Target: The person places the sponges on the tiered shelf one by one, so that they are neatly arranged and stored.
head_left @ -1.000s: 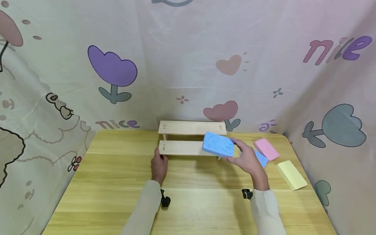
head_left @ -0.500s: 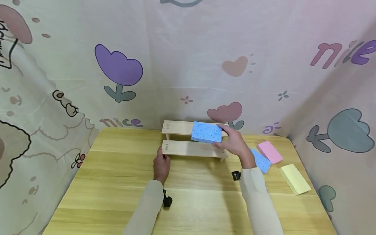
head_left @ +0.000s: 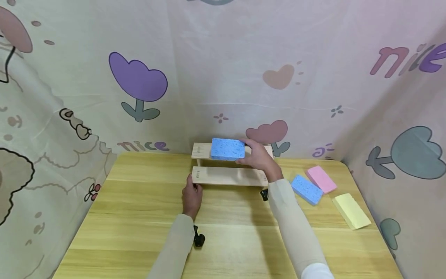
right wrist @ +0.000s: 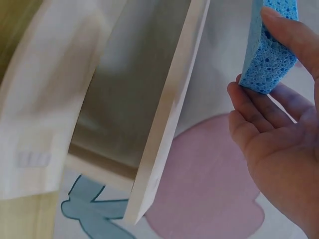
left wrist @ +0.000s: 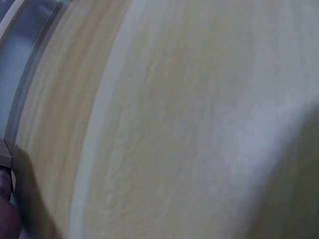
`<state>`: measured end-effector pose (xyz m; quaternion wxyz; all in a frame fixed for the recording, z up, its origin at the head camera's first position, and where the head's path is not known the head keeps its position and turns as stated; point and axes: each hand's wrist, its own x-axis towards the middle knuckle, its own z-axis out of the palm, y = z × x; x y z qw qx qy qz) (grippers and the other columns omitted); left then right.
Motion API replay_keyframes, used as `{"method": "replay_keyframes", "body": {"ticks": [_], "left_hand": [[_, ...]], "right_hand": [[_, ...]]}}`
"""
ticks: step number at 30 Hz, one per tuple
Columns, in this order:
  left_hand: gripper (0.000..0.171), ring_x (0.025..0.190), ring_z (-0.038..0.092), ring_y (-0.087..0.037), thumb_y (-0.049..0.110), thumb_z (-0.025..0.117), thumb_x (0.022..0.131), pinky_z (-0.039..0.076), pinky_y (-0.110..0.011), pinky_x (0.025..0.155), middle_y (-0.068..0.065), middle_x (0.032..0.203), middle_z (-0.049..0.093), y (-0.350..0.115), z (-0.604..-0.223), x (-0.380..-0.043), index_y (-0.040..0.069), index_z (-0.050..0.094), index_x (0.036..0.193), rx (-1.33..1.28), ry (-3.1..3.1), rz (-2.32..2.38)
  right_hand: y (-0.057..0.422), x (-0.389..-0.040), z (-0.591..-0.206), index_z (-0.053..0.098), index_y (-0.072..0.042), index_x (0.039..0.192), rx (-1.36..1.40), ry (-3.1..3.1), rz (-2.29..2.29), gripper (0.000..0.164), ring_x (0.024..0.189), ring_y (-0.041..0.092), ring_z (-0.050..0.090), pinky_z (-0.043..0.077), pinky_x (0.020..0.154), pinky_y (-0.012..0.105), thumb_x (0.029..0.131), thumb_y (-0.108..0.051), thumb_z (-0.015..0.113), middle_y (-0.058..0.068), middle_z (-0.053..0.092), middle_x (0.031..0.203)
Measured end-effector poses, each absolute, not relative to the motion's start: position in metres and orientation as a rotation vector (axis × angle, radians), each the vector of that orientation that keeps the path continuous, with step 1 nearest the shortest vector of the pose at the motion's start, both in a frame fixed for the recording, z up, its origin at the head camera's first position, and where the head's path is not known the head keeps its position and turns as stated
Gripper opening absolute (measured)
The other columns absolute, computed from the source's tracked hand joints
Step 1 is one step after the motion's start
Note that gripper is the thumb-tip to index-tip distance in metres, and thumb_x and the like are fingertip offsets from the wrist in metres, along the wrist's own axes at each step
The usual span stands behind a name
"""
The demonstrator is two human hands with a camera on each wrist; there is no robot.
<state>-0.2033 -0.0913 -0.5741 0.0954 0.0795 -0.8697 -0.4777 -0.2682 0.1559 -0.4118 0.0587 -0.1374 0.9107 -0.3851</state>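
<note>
Sponge [head_left: 227, 149] sideways, long axis parallel to shelf [head_left: 228, 176]

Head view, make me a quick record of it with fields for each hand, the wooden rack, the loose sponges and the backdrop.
Right hand: holds a blue sponge at the upper shelf; contact with the shelf unclear
Left hand: grips the left end of the lower shelf
Wooden rack: two tiers, near the back of the table
Loose sponges: second blue sponge, pink sponge, yellow sponge, right of the rack
Backdrop: printed cloth
</note>
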Motion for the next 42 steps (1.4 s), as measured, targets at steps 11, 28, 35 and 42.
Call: {"method": "replay_keyframes", "body": {"ticks": [11,28,35,42], "left_hand": [[0.052,0.09,0.067,-0.03,0.007,0.052,0.094,0.051,-0.036,0.063,-0.023,0.119,0.063,-0.09,-0.57,-0.201,0.01,0.035,0.143,0.229,-2.573,-1.476],[0.053,0.077,0.065,-0.025,0.011,0.05,0.095,0.047,-0.032,0.055,-0.019,0.116,0.065,-0.088,-0.577,-0.202,0.015,0.033,0.145,0.227,-2.6,-1.451],[0.053,0.083,0.066,-0.026,0.012,0.05,0.095,0.049,-0.032,0.058,-0.018,0.121,0.064,-0.09,-0.575,-0.203,0.016,0.033,0.145,0.255,-2.613,-1.449],[0.051,0.081,0.066,-0.025,0.012,0.05,0.095,0.048,-0.031,0.057,-0.017,0.119,0.065,-0.093,-0.574,-0.202,0.015,0.035,0.144,0.263,-2.605,-1.449]], "right_hand": [[0.126,-0.293,-0.41,0.041,-0.012,0.142,-0.446,2.703,-1.166,0.077,0.131,0.027,0.044,0.038,0.106,0.045,0.075,-0.02,0.079,0.008,0.048,0.141],[0.114,-0.305,-0.431,0.041,-0.012,0.141,-0.394,2.736,-1.077,0.075,0.128,0.028,0.046,0.04,0.105,0.043,0.076,-0.016,0.079,0.01,0.048,0.141],[0.111,-0.307,-0.436,0.041,-0.011,0.14,-0.418,2.747,-1.057,0.075,0.13,0.027,0.044,0.036,0.108,0.043,0.075,-0.018,0.08,0.009,0.047,0.141],[0.106,-0.307,-0.438,0.041,-0.012,0.141,-0.42,2.737,-1.064,0.076,0.13,0.028,0.043,0.036,0.108,0.044,0.075,-0.018,0.079,0.008,0.046,0.142]]}}
